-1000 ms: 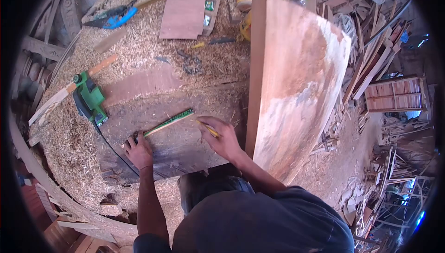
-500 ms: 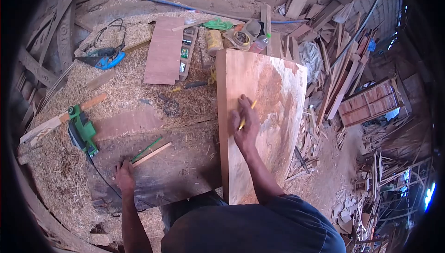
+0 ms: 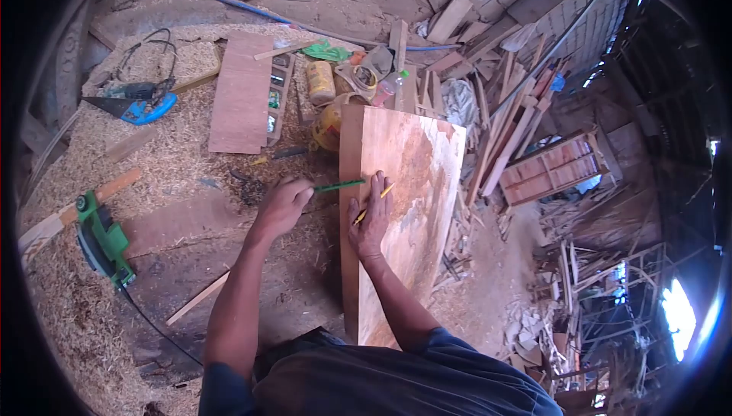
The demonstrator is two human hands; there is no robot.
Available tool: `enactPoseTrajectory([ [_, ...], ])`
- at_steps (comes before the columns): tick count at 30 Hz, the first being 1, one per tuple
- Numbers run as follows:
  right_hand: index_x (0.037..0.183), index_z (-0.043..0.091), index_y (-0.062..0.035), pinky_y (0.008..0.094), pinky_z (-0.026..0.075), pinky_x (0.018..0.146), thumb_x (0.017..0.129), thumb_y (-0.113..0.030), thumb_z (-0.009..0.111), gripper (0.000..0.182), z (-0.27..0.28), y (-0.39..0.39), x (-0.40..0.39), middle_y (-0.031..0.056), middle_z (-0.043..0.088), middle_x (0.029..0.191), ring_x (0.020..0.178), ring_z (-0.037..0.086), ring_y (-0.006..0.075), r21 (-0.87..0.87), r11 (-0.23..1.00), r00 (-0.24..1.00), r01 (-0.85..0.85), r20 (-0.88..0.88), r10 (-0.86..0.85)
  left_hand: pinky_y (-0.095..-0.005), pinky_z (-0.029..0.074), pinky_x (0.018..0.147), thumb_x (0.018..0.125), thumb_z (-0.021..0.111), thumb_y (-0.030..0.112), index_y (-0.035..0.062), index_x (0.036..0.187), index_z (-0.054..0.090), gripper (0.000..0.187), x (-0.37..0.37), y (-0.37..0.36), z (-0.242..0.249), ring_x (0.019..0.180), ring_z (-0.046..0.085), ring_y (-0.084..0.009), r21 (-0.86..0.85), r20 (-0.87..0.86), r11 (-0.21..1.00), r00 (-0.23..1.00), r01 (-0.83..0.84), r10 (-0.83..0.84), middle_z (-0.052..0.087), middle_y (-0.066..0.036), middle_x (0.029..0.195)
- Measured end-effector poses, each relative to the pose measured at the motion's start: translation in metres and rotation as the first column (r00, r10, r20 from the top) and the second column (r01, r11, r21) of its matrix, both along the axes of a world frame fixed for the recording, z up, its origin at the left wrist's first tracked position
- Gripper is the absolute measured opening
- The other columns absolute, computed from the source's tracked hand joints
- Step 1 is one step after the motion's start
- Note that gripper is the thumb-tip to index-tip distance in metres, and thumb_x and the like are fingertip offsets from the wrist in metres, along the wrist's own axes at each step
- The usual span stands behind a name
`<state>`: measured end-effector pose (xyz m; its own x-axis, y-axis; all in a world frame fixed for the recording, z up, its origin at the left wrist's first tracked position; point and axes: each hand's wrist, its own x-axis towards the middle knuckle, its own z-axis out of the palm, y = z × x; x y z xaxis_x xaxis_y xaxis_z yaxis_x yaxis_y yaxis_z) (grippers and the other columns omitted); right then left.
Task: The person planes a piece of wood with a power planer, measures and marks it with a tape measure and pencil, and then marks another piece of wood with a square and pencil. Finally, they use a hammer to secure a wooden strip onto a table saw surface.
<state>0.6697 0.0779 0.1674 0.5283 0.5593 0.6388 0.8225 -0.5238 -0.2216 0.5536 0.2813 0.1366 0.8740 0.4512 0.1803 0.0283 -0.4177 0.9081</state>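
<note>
My left hand (image 3: 284,208) is closed around one end of a thin green strip (image 3: 339,186). The strip's far end reaches the left edge of a thick, pale wooden slab (image 3: 408,187) that stands tilted in front of me. On the slab's face near that edge rests my right hand (image 3: 372,225), with a yellow pencil (image 3: 387,191) held between its fingers. A narrow wooden stick (image 3: 197,299) lies on the dark workbench (image 3: 297,294) below my left forearm.
A green power planer (image 3: 105,240) with a black cord sits at left. Further back lie a blue-handled saw (image 3: 141,111), a reddish board (image 3: 242,96) and a yellow container (image 3: 320,83). Shavings cover the bench. Scrap wood (image 3: 518,118) is piled at right.
My left hand has picked up the green strip from the bench and carried it up and right to the slab's edge. My right hand stays on the slab with the pencil. The view has shifted.
</note>
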Motion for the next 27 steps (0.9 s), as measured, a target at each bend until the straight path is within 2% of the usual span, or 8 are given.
enactPoseTrajectory([
  [2,0.167,0.032,0.0017,0.0593,0.027,0.13,0.102,-0.015,0.065,0.075,-0.001,0.001,0.0,0.0272,0.038,0.172,0.159,0.032,0.0519,-0.031,0.999,1.0,0.025,0.006,-0.025,-0.0528,0.05,0.099,0.107,0.061,0.027,0.0094,0.117,0.073,0.023,0.031,0.004,0.008,0.115,0.062,-0.0428,0.012,-0.014,1.0,1.0,0.019,-0.019,0.067,-0.019,0.113],
  [5,0.168,0.03,0.0015,0.0589,0.026,0.131,0.103,-0.014,0.064,0.075,-0.008,0.001,0.005,0.0279,0.036,0.172,0.16,0.029,0.0523,-0.094,0.995,0.996,0.045,0.076,-0.037,-0.0528,0.05,0.103,0.108,0.061,0.027,0.0107,0.119,0.074,0.024,0.055,0.016,0.003,0.118,0.062,-0.0435,-0.01,-0.007,0.998,0.998,0.062,-0.062,0.067,-0.018,0.115],
  [10,0.169,0.025,0.0037,0.0601,0.025,0.13,0.105,-0.014,0.063,0.077,-0.007,0.005,0.001,0.03,0.033,0.173,0.161,0.027,0.0534,-0.121,0.99,0.997,0.072,0.043,-0.068,-0.0529,0.051,0.1,0.109,0.06,0.029,0.0118,0.122,0.073,0.025,0.078,0.017,-0.017,0.112,0.062,-0.0432,0.02,0.072,0.996,0.994,0.081,-0.083,0.067,-0.017,0.113],
  [15,0.17,0.021,0.0058,0.061,0.026,0.13,0.105,-0.014,0.063,0.08,-0.009,0.006,0.002,0.032,0.033,0.172,0.16,0.027,0.055,-0.158,0.983,0.994,0.095,0.069,-0.085,-0.0524,0.051,0.098,0.108,0.061,0.026,0.0135,0.121,0.074,0.022,0.085,0.007,-0.025,0.107,0.062,-0.042,0.021,0.117,0.998,0.992,0.053,-0.055,0.068,-0.015,0.113],
  [18,0.169,0.021,0.0064,0.0616,0.026,0.13,0.105,-0.012,0.064,0.08,-0.007,0.008,0.0,0.034,0.033,0.171,0.159,0.028,0.0561,-0.138,0.986,0.995,0.095,0.029,-0.092,-0.0517,0.052,0.097,0.107,0.063,0.022,0.0136,0.119,0.075,0.019,0.082,0.008,-0.027,0.106,0.062,-0.0409,0.022,0.207,1.0,0.978,0.021,-0.026,0.069,-0.013,0.113],
  [21,0.169,0.019,0.0086,0.0566,0.029,0.129,0.105,-0.011,0.063,0.081,-0.007,0.009,-0.001,0.036,0.031,0.171,0.159,0.031,0.0552,-0.157,0.98,0.991,0.124,0.063,-0.115,-0.0508,0.052,0.096,0.105,0.065,0.019,0.0128,0.118,0.075,0.018,0.078,0.011,-0.026,0.107,0.062,-0.0399,-0.011,0.225,1.0,0.974,0.019,-0.016,0.069,-0.013,0.113],
  [24,0.169,0.018,0.0083,0.056,0.03,0.129,0.105,-0.011,0.064,0.082,-0.009,0.007,0.002,0.037,0.03,0.171,0.159,0.031,0.0553,-0.186,0.976,0.99,0.117,0.098,-0.1,-0.0504,0.052,0.097,0.103,0.066,0.018,0.0128,0.118,0.076,0.018,0.081,0.016,-0.024,0.108,0.062,-0.0392,0.007,0.226,0.999,0.973,0.04,-0.04,0.069,-0.013,0.113],
  [27,0.169,0.02,0.006,0.0649,0.026,0.13,0.104,-0.008,0.063,0.079,-0.01,0.008,0.002,0.0361,0.033,0.17,0.158,0.03,0.0578,-0.189,0.976,0.99,0.104,0.116,-0.083,-0.0503,0.052,0.098,0.102,0.067,0.016,0.0126,0.117,0.076,0.018,0.085,0.021,-0.024,0.108,0.062,-0.0387,0.001,0.226,0.998,0.972,0.064,-0.062,0.069,-0.012,0.113],
])
